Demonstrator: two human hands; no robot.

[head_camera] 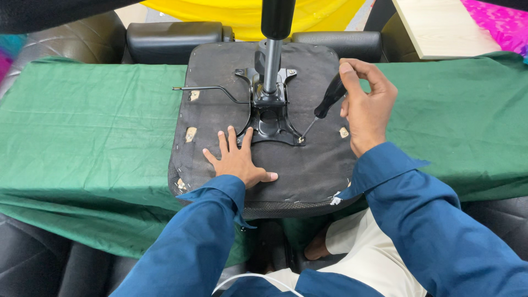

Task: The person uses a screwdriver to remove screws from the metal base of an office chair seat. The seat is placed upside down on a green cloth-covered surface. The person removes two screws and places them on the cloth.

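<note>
Right hand [367, 107] wrapped round black screwdriver [324, 107]; shaft slants down and inward from palm, tip at screw [301, 139] on metal bracket [269, 124]. Left hand [237, 160] flat, fingers spread, pressing upturned chair seat [308, 170]; screw just beyond its fingertips, toward right hand

An upturned chair seat [308, 170] lies on the cloth-covered table [82, 137], its base plate [269, 118] on top at centre. A gas cylinder [272, 55] stands upright on the plate. A lever [206, 89] extends left from it. The left hand [239, 162] rests flat before the plate. The right hand [366, 107], to its right, holds a screwdriver [324, 104], tip at the plate's near-right corner. Armrests [176, 38] lie behind.
</note>
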